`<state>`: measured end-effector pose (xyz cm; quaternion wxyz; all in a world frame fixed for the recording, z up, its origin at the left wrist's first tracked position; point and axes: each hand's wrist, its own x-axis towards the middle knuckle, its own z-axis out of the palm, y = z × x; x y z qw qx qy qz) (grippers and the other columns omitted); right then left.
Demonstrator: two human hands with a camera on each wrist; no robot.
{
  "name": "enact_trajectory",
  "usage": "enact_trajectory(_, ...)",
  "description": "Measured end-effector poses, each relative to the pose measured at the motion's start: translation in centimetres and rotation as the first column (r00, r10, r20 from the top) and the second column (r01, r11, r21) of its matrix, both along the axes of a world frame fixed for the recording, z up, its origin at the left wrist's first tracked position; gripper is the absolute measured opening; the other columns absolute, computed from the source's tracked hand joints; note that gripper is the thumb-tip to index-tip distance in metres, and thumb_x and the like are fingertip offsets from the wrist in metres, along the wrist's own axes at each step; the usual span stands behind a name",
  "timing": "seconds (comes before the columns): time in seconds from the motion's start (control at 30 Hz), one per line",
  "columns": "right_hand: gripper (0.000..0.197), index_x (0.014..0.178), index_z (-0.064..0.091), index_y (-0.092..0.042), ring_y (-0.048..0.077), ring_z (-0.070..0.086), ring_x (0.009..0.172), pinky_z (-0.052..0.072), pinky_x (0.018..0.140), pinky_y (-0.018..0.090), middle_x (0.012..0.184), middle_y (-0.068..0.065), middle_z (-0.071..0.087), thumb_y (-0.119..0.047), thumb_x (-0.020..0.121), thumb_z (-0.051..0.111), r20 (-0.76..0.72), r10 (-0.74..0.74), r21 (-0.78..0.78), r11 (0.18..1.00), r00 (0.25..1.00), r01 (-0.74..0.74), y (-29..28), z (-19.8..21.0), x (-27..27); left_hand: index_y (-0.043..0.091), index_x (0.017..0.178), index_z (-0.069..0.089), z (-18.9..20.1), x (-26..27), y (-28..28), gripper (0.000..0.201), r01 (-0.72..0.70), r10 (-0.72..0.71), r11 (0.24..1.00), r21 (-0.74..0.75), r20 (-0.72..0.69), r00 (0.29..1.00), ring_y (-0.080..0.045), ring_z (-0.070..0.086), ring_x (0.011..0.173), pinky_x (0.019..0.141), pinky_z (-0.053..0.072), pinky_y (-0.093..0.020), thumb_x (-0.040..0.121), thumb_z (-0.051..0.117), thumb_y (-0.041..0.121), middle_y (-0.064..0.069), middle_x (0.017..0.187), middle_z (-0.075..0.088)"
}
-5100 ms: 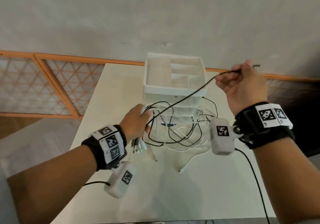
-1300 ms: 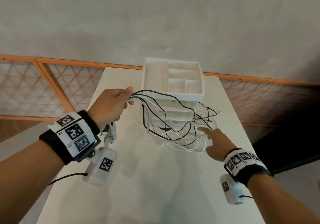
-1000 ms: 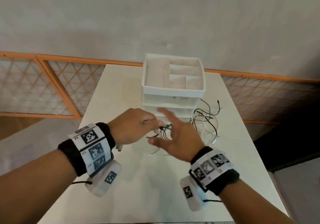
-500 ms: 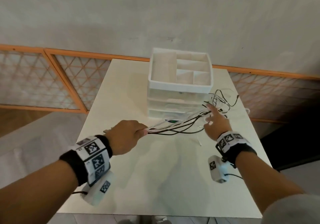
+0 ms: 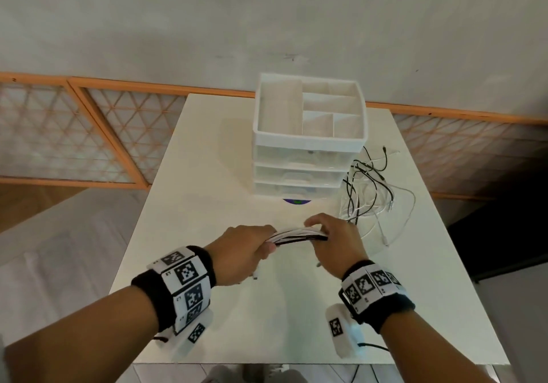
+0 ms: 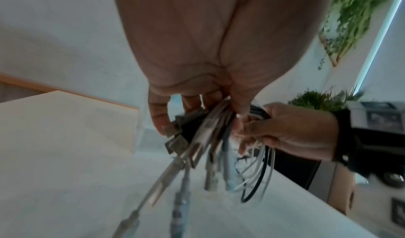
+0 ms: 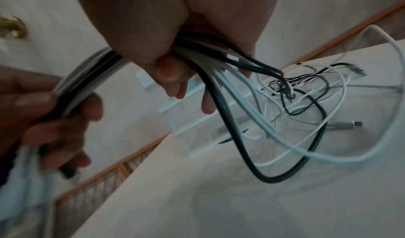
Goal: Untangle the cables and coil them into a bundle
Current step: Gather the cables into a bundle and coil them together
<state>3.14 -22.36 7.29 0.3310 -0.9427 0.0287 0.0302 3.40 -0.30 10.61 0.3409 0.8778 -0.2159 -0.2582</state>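
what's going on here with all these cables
A person is gathering black and white cables into one bunch above a white table. The left hand grips the plug ends, and the right hand grips the same bunch just beside it. The remaining cable lengths lie in a loose tangle on the table, right of a white drawer organizer. No coil is formed yet.

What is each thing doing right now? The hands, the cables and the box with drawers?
Left hand: grip closed round the cables near their plugs.
Right hand: grip closed round the same cables.
Cables: gathered side by side between the hands, far ends loose and tangled on the table.
Drawer organizer: upright, drawers shut, top tray empty.
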Motion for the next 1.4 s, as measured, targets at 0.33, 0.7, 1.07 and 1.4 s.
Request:
enact_trajectory(0.33,0.039,0.112,0.065,-0.036,0.01,0.055,0.055,0.048,0.061,0.022,0.06,-0.01,0.062,-0.018,0.077,0.067,0.051,0.245,0.126,0.96,0.968,-0.249,2.8,2.9,-0.6,0.021,0.111,0.062,0.7,0.8,-0.6,0.019,0.013,-0.005,0.998,-0.059,0.131,0.991,-0.011,0.059,0.071,0.072,0.05,-0.032,0.098,0.054,0.033,0.007,0.083,0.065)
enact_trajectory(0.7,0.015,0.092,0.078,-0.026,0.033,0.064,0.07,0.055,0.07,0.051,0.079,0.008,0.073,-0.026,0.077,0.076,0.044,0.126,0.564,0.816,0.991,-0.128,1.7,4.8,-1.4,0.038,0.134,0.044,-1.2,0.7,1.6,0.086,-0.306,0.195,0.892,-0.333,-0.325,0.925,-0.005,0.06,0.114,0.102,0.05,-0.034,0.064,0.092,0.025,0.014,0.125,0.061)
enact_trajectory(1.07,0.016,0.078,0.063,-0.024,0.027,0.059,0.073,0.049,0.065,0.037,0.067,-0.003,0.063,-0.035,0.088,0.059,0.004,0.268,0.002,0.963,0.963,-0.268,3.7,4.8,0.0,0.024,0.157,-0.006,4.6,3.4,2.5,0.136,-0.04,0.031,0.979,0.198,0.047,0.998,-0.02,0.04,0.131,0.108,0.037,-0.032,0.062,0.086,0.054,-0.006,0.143,0.037)
enact_trajectory(1.4,0.014,0.097,0.063,-0.011,0.019,0.064,0.08,0.049,0.069,0.031,0.084,0.0,0.067,-0.007,0.085,0.056,0.145,0.335,0.091,0.933,0.931,-0.349,6.5,7.3,0.5,0.031,0.101,0.054,5.1,2.1,-3.2,0.073,-0.21,0.217,0.976,-0.054,0.22,0.951,-0.017,0.065,0.083,0.082,0.052,-0.04,0.081,0.009,0.085,0.004,0.088,0.07)
